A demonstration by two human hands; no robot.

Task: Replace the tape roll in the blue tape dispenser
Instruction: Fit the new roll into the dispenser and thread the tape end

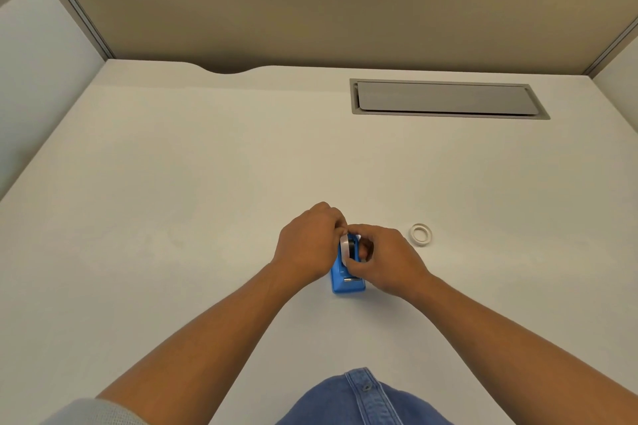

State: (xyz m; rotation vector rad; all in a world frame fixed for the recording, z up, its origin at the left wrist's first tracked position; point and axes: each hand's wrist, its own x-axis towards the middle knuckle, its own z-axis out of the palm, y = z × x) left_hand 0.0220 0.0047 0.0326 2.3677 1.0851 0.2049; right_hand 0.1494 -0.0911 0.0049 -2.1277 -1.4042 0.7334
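Both hands meet over the dispenser near the front middle of the desk. The left hand (309, 245) curls against the dispenser's left side, its fingertips pinched at the top of a pale tape roll (344, 248). The right hand (383, 260) closes from the other side, thumb and fingers grasping the roll's edge and what appears to be its dark hub. The roll stands upright on edge in or just above the cradle — whether it is seated cannot be told. The blue tape dispenser (347, 281) rests on the white desk (207, 200), its near end toward the person, its far end covered by the hands.

Handling, as a judgement: the roll is light and stiff but sticky at its free end, best held by the rim or through the core; the dispenser looks small and may slide unless steadied by its body, away from the cutter.

To the right, apart from the hands, lies a thin white ring (421, 234) — probably a spent core, though this is uncertain. Farther back, a grey cable hatch (445, 98) is set into the desk.

Hidden: the cutter blade, the cradle slots and any loose tape end. The forearms are cut off at the frame's lower edge.
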